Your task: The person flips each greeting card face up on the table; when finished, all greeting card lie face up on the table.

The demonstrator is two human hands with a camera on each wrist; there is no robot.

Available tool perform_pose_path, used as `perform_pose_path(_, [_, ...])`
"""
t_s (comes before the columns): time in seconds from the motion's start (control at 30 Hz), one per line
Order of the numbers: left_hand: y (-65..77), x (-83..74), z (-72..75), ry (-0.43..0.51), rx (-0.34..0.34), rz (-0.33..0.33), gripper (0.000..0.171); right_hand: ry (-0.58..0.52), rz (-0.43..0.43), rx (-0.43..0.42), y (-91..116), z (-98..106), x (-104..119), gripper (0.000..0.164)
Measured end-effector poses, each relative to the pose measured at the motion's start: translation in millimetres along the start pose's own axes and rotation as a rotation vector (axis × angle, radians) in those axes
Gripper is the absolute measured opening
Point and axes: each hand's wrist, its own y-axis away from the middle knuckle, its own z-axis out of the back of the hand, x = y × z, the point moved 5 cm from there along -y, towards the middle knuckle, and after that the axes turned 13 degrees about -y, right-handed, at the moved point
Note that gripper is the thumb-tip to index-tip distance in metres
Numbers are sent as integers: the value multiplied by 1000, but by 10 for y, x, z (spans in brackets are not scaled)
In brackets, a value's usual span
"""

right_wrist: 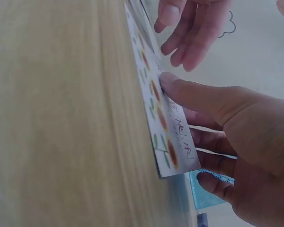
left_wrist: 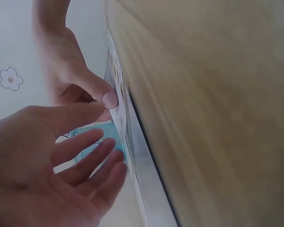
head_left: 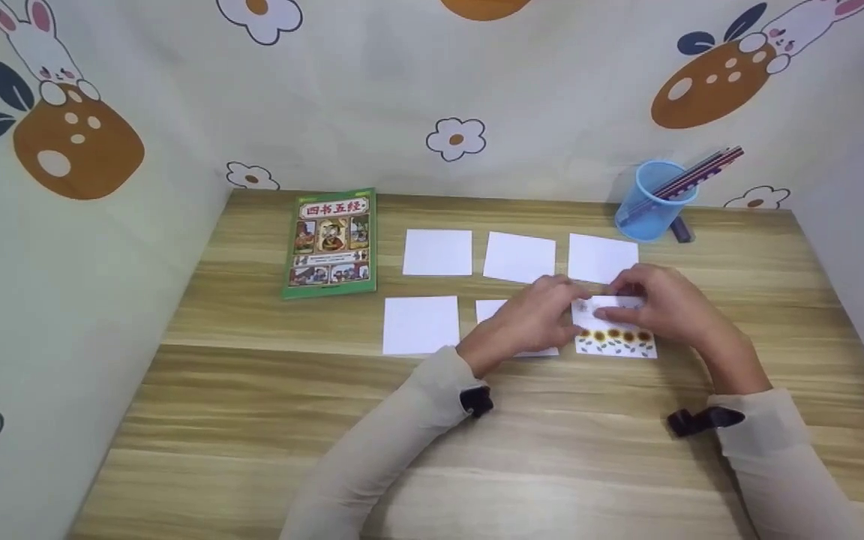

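A white card printed with a row of sunflowers and some writing is at the right end of the front row. My right hand pinches it, thumb on the printed face and fingers behind. In the right wrist view the card stands tilted off the tabletop. My left hand is at the card's left edge, fingers loosely bent and partly over the front middle white card. Whether its thumb touches the sunflower card is hard to tell in the left wrist view.
More blank white cards lie in two rows, including the front left card and back left card. A green-bordered book lies to their left. Behind the right hand stands a blue pencil cup with pencils, a small dark object beside it.
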Motion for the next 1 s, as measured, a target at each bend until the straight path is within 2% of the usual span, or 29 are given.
perform_pose_path(0.13, [30, -24, -29, -131, 45, -52, 50, -4, -16, -5, -10, -8, -19, 34])
perform_pose_path(0.23, [43, -41, -37, -191, 56, -71, 50, -19, -14, 10, -11, -17, -30, 39])
perform_pose_path(0.37, [49, -45, -43, -200, 61, -78, 51, -37, 1, 29, -13, -31, -28, 45])
perform_pose_path(0.53, [47, -12, -26, -144, 56, -88, 53, -20, 33, 22, -12, -26, 31, 45])
perform_pose_path(0.7, [72, 76, 75, -119, 42, -61, 53, 17, 83, -4, -50, -104, 209, 48])
perform_pose_path(0.8, [130, 162, 133, -123, 28, -32, 50, -7, 133, -10, -102, -231, 370, 42])
perform_pose_path(0.9, [235, 279, 176, -138, 11, 9, 47, -27, 185, 5, -160, -362, 539, 36])
perform_pose_path(1.0, [395, 416, 202, -165, -6, 44, 49, -25, 217, 44, -217, -487, 690, 38])
